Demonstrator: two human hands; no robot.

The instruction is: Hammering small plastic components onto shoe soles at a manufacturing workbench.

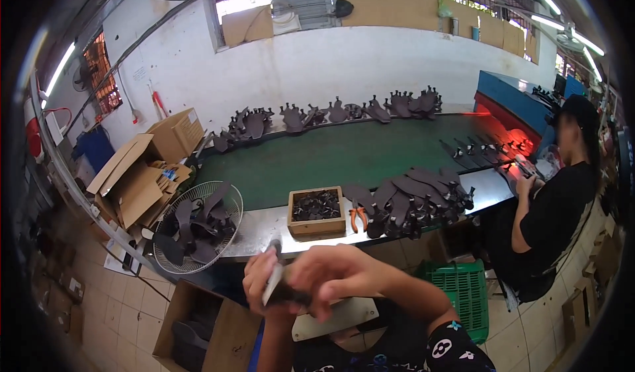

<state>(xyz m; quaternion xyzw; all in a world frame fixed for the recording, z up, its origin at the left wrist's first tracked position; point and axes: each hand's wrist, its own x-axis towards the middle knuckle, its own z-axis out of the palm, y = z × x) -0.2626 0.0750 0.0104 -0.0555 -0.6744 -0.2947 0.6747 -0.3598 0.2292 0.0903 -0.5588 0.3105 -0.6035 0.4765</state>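
My left hand (259, 280) is closed around a dark shoe sole (275, 245), held up in front of the bench; one end pokes out above the fingers. A pale, shiny side of the piece faces me. My right hand (334, 271) comes in from the right across the sole, its fingers curled and smeared by motion, so its grip is unclear. Beyond my hands, a wooden box (319, 228) of small dark parts stands on the metal edge of the bench. Orange-handled pliers (358, 218) lie beside it, next to a heap of dark soles (410, 196) with black fittings.
A wire basket (239, 206) of soles stands at the left, near open cardboard boxes (124, 185). Below are a carton (170, 325) and a green crate (460, 299). A green conveyor belt (317, 148) runs to a red-lit machine (493, 117), where a co-worker (562, 193) sits.
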